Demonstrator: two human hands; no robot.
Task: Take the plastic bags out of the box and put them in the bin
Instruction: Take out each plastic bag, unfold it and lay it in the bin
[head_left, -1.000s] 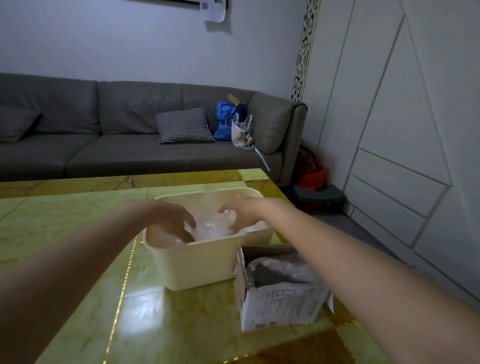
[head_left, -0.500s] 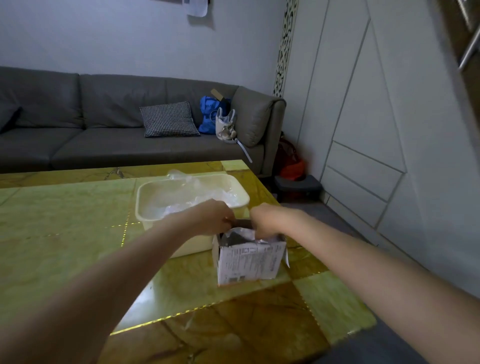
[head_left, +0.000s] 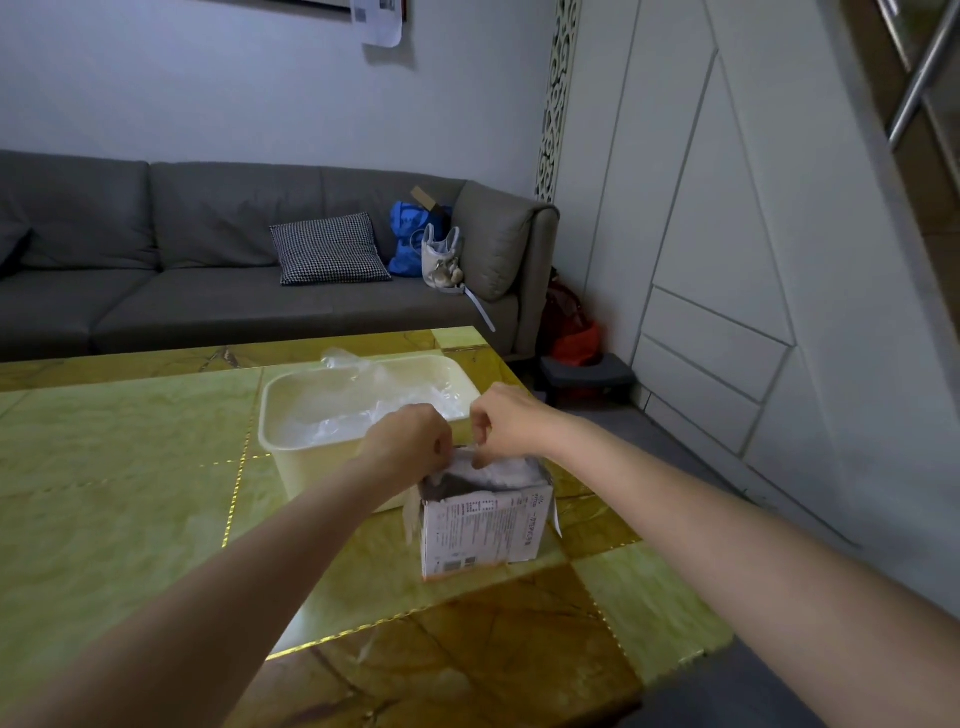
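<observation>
Both hands sit right at the open top of the little cardboard box (head_left: 485, 525), middle of the frame. The left hand (head_left: 410, 441) is curled up and seems to pinch the plastic bags (head_left: 498, 470) bunched in the box, and the right hand (head_left: 506, 423) pinches the same plastic from the other side. The cream bin (head_left: 291, 415) sits just behind the box, touching or nearly so, with clear crumpled plastic already in it. All of it rests on a yellow-green table (head_left: 130, 467). Grey sofa (head_left: 156, 260) across the upper left.
</observation>
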